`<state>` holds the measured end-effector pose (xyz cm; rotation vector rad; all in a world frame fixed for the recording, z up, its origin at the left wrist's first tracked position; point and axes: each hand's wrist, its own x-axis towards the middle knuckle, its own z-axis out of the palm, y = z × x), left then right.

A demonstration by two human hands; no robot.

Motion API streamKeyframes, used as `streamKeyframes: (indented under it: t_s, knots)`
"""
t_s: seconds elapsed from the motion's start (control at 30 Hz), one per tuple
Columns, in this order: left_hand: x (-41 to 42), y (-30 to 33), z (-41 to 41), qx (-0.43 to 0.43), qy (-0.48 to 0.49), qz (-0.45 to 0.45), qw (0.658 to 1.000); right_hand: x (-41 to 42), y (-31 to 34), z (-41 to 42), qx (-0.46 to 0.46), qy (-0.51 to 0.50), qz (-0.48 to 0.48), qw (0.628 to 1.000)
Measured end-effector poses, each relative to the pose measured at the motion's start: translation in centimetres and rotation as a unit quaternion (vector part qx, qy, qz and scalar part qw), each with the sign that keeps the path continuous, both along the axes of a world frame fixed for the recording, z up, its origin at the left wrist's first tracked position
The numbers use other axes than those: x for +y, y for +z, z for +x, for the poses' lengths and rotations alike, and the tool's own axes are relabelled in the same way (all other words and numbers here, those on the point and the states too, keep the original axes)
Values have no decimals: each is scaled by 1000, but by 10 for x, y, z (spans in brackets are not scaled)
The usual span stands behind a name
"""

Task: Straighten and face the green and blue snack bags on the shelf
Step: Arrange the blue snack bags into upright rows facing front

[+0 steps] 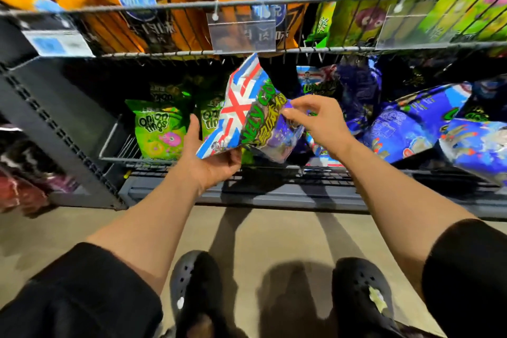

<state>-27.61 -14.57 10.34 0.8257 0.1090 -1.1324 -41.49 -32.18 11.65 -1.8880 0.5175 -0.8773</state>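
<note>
The orange bags (153, 3) on the upper wire shelf are blurred and cut off at the top. A tan floor (274, 233) lies below the lower shelf (274, 189). On that shelf, green bags (157, 129) stand left of the held bag (247, 118); blue bags (406, 129) lie tumbled to its right. The bag is gripped from beneath by the left hand (211, 156) and pinched at its right edge by the right hand (315, 118).

Left hand (208, 156) cupped palm-up; right hand (315, 121) pinching, both arms outstretched.
</note>
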Motion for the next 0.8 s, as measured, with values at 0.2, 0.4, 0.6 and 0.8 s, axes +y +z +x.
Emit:
streamKeyframes:
  t_s: [0.2, 0.4, 0.6, 0.8]
  knots:
    - [-5, -5, 0, -72, -111, -17, 991, 7, -9, 20, 10, -46, 0, 999]
    - [-7, 5, -3, -68, -77, -22, 995, 4, -28, 30, 53, -45, 21, 997]
    - [-1, -1, 11, -25, 27, -13, 999, 1, -35, 36, 145, -38, 130, 980]
    - [5, 1, 27, -22, -14, 27, 999, -18, -13, 27, 151, 26, 124, 980]
